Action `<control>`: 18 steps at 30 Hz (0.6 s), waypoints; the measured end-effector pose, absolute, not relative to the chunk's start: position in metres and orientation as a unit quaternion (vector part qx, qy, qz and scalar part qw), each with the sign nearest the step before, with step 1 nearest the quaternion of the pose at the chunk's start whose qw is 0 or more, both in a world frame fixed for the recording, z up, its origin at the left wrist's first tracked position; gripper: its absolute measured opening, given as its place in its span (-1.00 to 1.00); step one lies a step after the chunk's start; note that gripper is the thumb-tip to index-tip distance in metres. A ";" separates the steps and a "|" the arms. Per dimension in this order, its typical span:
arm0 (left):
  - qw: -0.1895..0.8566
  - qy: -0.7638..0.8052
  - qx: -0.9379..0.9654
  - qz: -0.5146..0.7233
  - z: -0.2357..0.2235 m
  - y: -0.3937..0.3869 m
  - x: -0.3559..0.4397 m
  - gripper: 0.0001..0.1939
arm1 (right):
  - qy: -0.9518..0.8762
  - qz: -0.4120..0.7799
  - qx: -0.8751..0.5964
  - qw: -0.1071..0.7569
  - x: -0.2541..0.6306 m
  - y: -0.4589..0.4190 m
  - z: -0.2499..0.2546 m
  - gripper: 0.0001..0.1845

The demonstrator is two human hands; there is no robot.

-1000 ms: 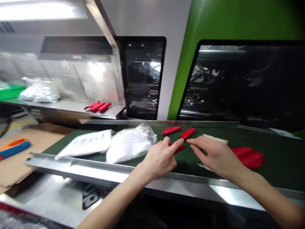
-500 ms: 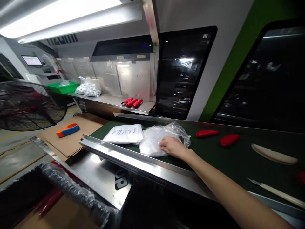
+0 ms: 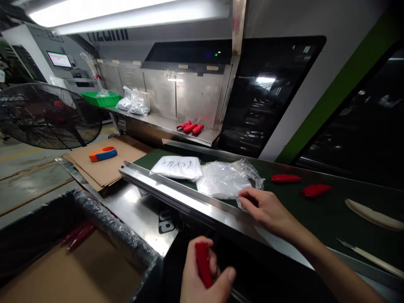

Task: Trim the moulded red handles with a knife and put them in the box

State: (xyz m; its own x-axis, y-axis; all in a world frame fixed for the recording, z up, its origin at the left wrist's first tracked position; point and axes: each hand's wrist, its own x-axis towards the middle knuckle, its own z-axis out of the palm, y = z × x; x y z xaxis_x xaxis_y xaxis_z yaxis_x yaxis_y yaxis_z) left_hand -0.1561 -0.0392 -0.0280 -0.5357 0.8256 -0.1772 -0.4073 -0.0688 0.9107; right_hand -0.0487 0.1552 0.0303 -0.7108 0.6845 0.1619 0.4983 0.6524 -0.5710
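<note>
Gripping red plastic handle point(image 3: 203, 263) in curled fingers of left hand point(image 3: 195, 284), near centre, off near side of green conveyor belt point(image 3: 318, 219). Touching near right edge of clear plastic bag stack point(image 3: 217, 181) with narrowed fingertips of right hand point(image 3: 267, 210); cannot tell whether pinching it. Apparently picking at stack edge; calling next for light, sure pinch on thin plastic.

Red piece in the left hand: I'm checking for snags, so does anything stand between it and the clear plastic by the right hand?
Yes: the near metal rail runs between the red piece and the clear plastic.
</note>
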 end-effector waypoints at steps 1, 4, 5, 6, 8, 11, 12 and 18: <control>0.435 0.515 0.197 0.712 -0.023 -0.034 -0.153 -0.49 | -0.881 0.272 -0.337 0.192 -0.044 0.134 0.030 -0.76; 0.449 0.493 0.210 0.715 -0.013 -0.032 -0.145 -0.51 | -0.846 0.359 -0.337 0.205 -0.031 0.073 0.019 -0.76; 0.458 0.491 0.216 0.708 -0.012 -0.035 -0.142 -0.53 | -0.830 0.396 -0.333 0.209 -0.027 0.056 0.013 -0.77; 0.466 0.497 0.219 0.698 -0.014 -0.040 -0.139 -0.55 | -0.812 0.431 -0.331 0.213 -0.023 0.041 0.006 -0.78; 0.476 0.530 0.208 0.671 -0.021 -0.053 -0.134 -0.60 | -0.780 0.478 -0.336 0.224 -0.015 0.019 -0.008 -0.80; 0.470 0.599 0.203 0.616 -0.035 -0.071 -0.132 -0.67 | -0.764 0.458 -0.371 0.264 -0.003 0.000 -0.022 -0.85; 0.463 0.622 0.214 0.594 -0.040 -0.075 -0.132 -0.68 | -0.765 0.433 -0.383 0.282 0.001 -0.004 -0.025 -0.85; 0.323 0.680 0.505 0.422 -0.059 -0.090 -0.133 -0.39 | -0.806 0.353 -0.391 0.270 0.011 -0.018 -0.020 -0.72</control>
